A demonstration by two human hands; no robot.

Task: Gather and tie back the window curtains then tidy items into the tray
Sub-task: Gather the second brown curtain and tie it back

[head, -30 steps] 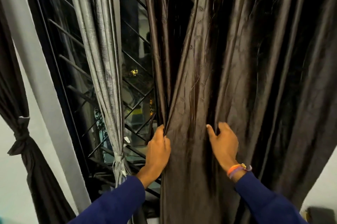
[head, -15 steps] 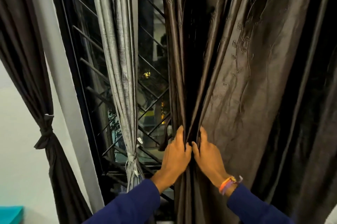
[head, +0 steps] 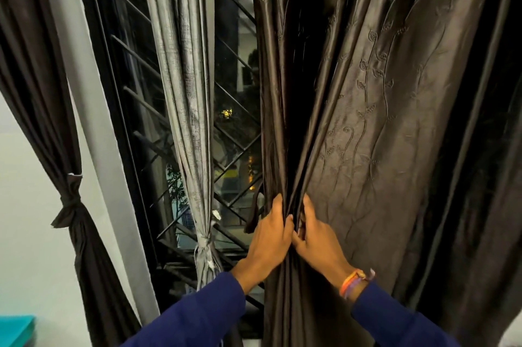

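A dark brown embroidered curtain [head: 375, 126] hangs loose over the right half of the window. My left hand [head: 268, 236] and my right hand [head: 316, 242] sit side by side at waist height, each gripping folds of it, with a bunched pleat pressed between them. A dark strip of fabric [head: 252, 214] dangles just left of my left hand. A grey curtain [head: 186, 92] in the middle is tied low with a knot [head: 204, 245]. At far left a dark curtain [head: 42, 92] is tied back too.
Behind the curtains is a black window grille [head: 135, 98] with diagonal bars and night outside. A white wall strip [head: 84, 109] separates the left curtain from the window. A teal object [head: 15, 329] shows at the bottom left corner.
My right hand slid left across the brown curtain, gathering fabric, until it met my left hand. The view has shifted so the window and left curtain sit further right.
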